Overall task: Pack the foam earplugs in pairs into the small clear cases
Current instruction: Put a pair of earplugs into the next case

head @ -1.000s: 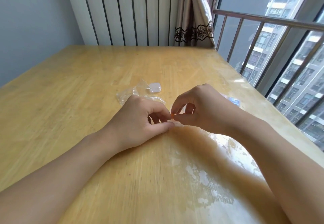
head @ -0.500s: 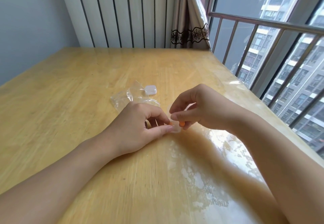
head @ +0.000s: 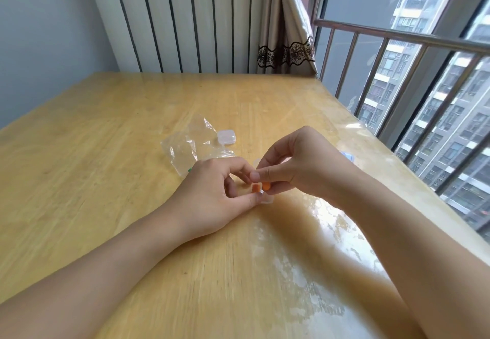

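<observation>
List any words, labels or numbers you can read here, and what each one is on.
None can be read. The small closed case, the plastic bag, the open case and the orange earplugs show no print.

Glossy wooden table (head: 111, 132) — crumpled clear plastic bag (head: 189, 148), closed small clear case (head: 226, 136) just beside it.

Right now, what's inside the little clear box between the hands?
Two orange earplugs show in the open clear case. The left hand and right hand cover the rest of it.
</observation>
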`<action>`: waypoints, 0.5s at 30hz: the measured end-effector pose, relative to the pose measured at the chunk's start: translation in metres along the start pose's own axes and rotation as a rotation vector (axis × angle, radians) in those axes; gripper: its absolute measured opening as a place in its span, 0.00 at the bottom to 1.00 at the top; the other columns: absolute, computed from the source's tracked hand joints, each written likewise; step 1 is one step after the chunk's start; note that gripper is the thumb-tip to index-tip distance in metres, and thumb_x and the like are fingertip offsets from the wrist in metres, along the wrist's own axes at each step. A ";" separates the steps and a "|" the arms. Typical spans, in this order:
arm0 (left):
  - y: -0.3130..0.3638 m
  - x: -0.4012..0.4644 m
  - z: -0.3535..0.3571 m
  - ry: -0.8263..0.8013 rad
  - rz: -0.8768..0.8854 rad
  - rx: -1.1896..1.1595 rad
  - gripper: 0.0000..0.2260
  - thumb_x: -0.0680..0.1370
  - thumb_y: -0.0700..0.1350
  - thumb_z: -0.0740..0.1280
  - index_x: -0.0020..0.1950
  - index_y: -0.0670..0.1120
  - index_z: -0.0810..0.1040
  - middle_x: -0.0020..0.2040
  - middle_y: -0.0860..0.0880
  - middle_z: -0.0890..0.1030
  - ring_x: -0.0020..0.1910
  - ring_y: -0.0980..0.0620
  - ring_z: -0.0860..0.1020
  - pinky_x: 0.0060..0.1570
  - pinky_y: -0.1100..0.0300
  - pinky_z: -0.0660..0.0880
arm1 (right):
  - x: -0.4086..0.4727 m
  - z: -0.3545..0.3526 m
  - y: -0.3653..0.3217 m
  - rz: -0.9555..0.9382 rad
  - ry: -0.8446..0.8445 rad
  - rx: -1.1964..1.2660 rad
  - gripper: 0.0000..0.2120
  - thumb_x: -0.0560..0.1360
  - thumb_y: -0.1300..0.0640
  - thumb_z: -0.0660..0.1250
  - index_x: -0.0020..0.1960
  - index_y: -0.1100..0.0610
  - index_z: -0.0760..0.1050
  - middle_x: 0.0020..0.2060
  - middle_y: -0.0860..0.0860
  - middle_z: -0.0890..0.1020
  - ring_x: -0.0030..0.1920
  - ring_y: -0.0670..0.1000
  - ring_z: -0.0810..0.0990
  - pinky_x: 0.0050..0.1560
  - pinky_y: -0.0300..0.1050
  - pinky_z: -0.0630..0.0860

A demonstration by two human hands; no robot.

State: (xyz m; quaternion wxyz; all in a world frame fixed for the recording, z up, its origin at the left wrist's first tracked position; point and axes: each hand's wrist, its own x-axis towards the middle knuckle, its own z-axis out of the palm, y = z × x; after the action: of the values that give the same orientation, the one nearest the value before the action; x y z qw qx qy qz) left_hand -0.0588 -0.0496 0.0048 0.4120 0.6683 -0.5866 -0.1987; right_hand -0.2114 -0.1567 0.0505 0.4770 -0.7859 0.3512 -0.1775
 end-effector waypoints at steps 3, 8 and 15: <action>0.000 0.000 0.001 -0.011 -0.020 -0.007 0.08 0.69 0.54 0.79 0.40 0.54 0.81 0.27 0.54 0.70 0.26 0.58 0.67 0.30 0.69 0.65 | -0.001 -0.003 -0.002 0.018 -0.058 0.032 0.07 0.70 0.62 0.80 0.46 0.63 0.86 0.39 0.59 0.88 0.41 0.53 0.89 0.54 0.50 0.84; -0.003 0.003 0.001 -0.014 0.018 0.044 0.10 0.69 0.59 0.77 0.43 0.55 0.84 0.38 0.46 0.80 0.30 0.59 0.72 0.36 0.65 0.70 | -0.002 -0.013 -0.002 -0.055 -0.083 -0.180 0.09 0.68 0.60 0.81 0.47 0.54 0.87 0.41 0.49 0.88 0.42 0.48 0.88 0.53 0.52 0.85; -0.003 0.002 -0.001 -0.003 0.024 0.067 0.10 0.67 0.61 0.77 0.41 0.57 0.84 0.41 0.52 0.82 0.31 0.59 0.73 0.36 0.67 0.71 | 0.001 0.000 0.001 -0.224 0.006 -0.383 0.08 0.66 0.56 0.83 0.41 0.56 0.85 0.33 0.49 0.86 0.34 0.50 0.85 0.38 0.46 0.81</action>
State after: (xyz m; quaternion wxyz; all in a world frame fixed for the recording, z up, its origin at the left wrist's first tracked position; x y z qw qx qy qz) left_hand -0.0556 -0.0514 0.0030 0.3912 0.6742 -0.6015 -0.1749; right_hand -0.2111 -0.1582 0.0491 0.2953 -0.8957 0.2905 -0.1618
